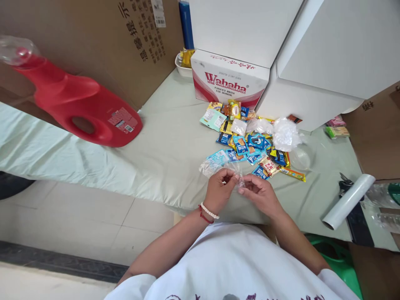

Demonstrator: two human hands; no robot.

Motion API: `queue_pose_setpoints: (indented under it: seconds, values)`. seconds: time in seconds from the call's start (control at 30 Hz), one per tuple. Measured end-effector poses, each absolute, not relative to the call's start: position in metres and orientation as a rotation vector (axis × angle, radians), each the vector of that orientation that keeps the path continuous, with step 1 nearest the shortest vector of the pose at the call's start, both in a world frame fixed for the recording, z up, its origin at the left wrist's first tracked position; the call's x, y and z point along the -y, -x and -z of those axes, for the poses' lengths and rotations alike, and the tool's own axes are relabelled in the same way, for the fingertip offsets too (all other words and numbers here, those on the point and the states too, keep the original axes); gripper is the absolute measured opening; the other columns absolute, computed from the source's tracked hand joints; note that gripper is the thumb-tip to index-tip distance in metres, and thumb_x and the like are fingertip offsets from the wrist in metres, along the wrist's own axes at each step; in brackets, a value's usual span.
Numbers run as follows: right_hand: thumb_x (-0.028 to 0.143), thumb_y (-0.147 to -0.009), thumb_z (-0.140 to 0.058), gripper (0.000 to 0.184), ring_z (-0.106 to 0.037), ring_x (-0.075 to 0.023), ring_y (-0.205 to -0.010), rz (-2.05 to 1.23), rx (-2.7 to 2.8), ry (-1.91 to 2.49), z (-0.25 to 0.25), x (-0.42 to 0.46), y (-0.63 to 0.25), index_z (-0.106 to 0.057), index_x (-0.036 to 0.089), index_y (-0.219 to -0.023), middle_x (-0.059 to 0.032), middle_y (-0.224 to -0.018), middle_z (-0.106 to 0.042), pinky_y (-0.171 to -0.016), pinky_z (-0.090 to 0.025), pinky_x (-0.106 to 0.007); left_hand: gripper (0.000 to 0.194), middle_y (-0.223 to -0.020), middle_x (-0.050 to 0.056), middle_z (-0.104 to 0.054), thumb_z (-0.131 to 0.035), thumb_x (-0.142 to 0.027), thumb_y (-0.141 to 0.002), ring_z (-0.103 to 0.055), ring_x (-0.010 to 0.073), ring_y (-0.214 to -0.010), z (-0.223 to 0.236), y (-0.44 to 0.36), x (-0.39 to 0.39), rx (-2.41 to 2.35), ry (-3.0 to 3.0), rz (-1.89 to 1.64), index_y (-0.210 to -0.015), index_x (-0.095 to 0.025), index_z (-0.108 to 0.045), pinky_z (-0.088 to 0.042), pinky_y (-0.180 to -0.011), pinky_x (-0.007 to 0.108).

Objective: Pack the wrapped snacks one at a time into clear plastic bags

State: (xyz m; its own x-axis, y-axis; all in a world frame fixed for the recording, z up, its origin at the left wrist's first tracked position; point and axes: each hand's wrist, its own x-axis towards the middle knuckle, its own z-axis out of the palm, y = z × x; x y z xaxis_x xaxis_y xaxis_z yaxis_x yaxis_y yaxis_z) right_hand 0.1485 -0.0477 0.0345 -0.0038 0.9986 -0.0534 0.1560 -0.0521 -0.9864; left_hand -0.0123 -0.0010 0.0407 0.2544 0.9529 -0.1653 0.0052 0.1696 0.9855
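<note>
Close to the table's front edge, my left hand (221, 187) and my right hand (261, 193) meet, fingers pinched on a clear plastic bag (233, 168). Its crinkled far part spreads left over the cloth. What lies inside the bag, if anything, I cannot make out. Just beyond my fingers is a loose pile of small snack packets, among them blue ones (240, 145), a red and cream one (269, 166) and a slim yellow one (293, 174). Bunched clear plastic bags (285, 134) rest on the pile's right side.
A Wahaba-style white and red carton printed Wahaha (229, 81) stands behind the pile. A large red detergent bottle (87, 100) is at left. On the right are a white roll (348, 202) and scissors (345, 181). A green bin (337, 262) sits below the table.
</note>
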Motion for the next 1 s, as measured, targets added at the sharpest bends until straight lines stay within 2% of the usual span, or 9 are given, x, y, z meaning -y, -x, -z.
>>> queue_pose_setpoints:
  seconds: [0.17,0.3,0.4,0.47,0.53,0.63,0.7,0.87,1.0]
  values:
    - [0.047,-0.083,-0.08,0.023,-0.054,-0.0129,-0.066,-1.317,0.933,1.252,-0.04,0.054,-0.163,-0.074,0.024,-0.083,0.0003,-0.076,-0.065,-0.066,-0.048,-0.027,0.021,-0.076,-0.001,-0.056,-0.073,-0.032,-0.079,-0.052,0.0119,-0.073,-0.049,0.04,0.015,-0.957,-1.097,-0.933,-0.07,-0.018,-0.06,-0.044,-0.068,0.025]
    - [0.046,-0.077,-0.085,0.026,-0.065,-0.0176,-0.089,-1.373,0.708,1.161,-0.054,0.055,-0.171,-0.07,0.025,-0.082,-0.0022,-0.096,-0.07,-0.079,-0.056,-0.03,0.029,-0.091,0.002,-0.061,-0.079,-0.03,-0.071,-0.067,0.0218,-0.097,-0.064,0.069,0.021,-0.857,-0.709,-0.898,-0.067,-0.017,-0.054,-0.056,-0.088,0.037]
    - [0.049,-0.078,-0.084,0.032,-0.069,-0.0173,-0.081,-1.423,0.602,1.197,-0.066,0.056,-0.17,-0.063,0.025,-0.084,-0.0023,-0.098,-0.072,-0.064,-0.058,-0.028,0.034,-0.09,0.0,-0.064,-0.084,-0.033,-0.069,-0.071,0.0202,-0.087,-0.074,0.084,0.022,-0.913,-0.519,-0.866,-0.074,-0.017,-0.054,-0.061,-0.083,0.039]
    - [0.052,-0.08,-0.082,0.036,-0.058,-0.0102,-0.053,-1.364,0.611,1.291,-0.075,0.054,-0.171,-0.059,0.025,-0.084,0.0015,-0.08,-0.069,-0.042,-0.044,-0.019,0.038,-0.084,-0.003,-0.063,-0.086,-0.037,-0.07,-0.066,0.0115,-0.067,-0.077,0.093,0.019,-0.983,-0.521,-0.87,-0.079,-0.018,-0.054,-0.059,-0.066,0.029]
    - [0.053,-0.08,-0.082,0.039,-0.041,-0.0048,-0.038,-1.315,0.664,1.373,-0.084,0.049,-0.176,-0.057,0.024,-0.084,0.006,-0.066,-0.06,-0.032,-0.028,-0.015,0.041,-0.074,-0.006,-0.059,-0.087,-0.041,-0.072,-0.052,0.0044,-0.05,-0.076,0.105,0.01,-0.996,-0.593,-0.801,-0.081,-0.019,-0.054,-0.048,-0.049,0.019]
    - [0.054,-0.077,-0.084,0.041,-0.032,-0.0023,-0.034,-1.428,0.754,1.414,-0.09,0.032,-0.19,-0.058,0.023,-0.086,0.0082,-0.059,-0.053,-0.031,-0.018,-0.014,0.042,-0.063,-0.009,-0.05,-0.089,-0.043,-0.07,-0.039,0.0009,-0.042,-0.068,0.127,-0.015,-0.962,-0.754,-0.608,-0.083,-0.018,-0.058,-0.038,-0.041,0.015]
    - [0.053,-0.074,-0.086,0.043,-0.031,-0.0019,-0.036,-1.502,0.792,1.416,-0.084,0.016,-0.197,-0.059,0.022,-0.085,0.008,-0.058,-0.053,-0.032,-0.018,-0.014,0.046,-0.067,-0.008,-0.052,-0.091,-0.042,-0.066,-0.044,0.0016,-0.046,-0.057,0.138,-0.033,-1.043,-0.829,-0.638,-0.087,-0.017,-0.059,-0.042,-0.045,0.015]
    - [0.057,-0.06,-0.092,0.053,-0.04,-0.0037,-0.043,-1.365,0.786,1.453,-0.044,-0.013,-0.192,-0.058,0.02,-0.076,0.0069,-0.06,-0.055,-0.037,-0.03,-0.015,0.063,-0.096,0.0,-0.063,-0.082,-0.055,-0.074,-0.072,0.0152,-0.076,-0.028,0.129,-0.037,-1.388,-0.641,-0.868,-0.116,-0.023,-0.048,-0.059,-0.066,0.029]
    - [0.062,-0.061,-0.089,0.058,-0.062,-0.0104,-0.066,-1.276,0.629,1.46,-0.023,0.0,-0.173,-0.061,0.024,-0.096,0.0035,-0.081,-0.068,-0.057,-0.055,-0.02,0.079,-0.093,0.001,-0.066,-0.086,-0.043,-0.073,-0.072,0.0169,-0.08,-0.008,0.099,-0.01,-1.415,-0.578,-0.836,-0.134,-0.022,-0.039,-0.056,-0.072,0.029]
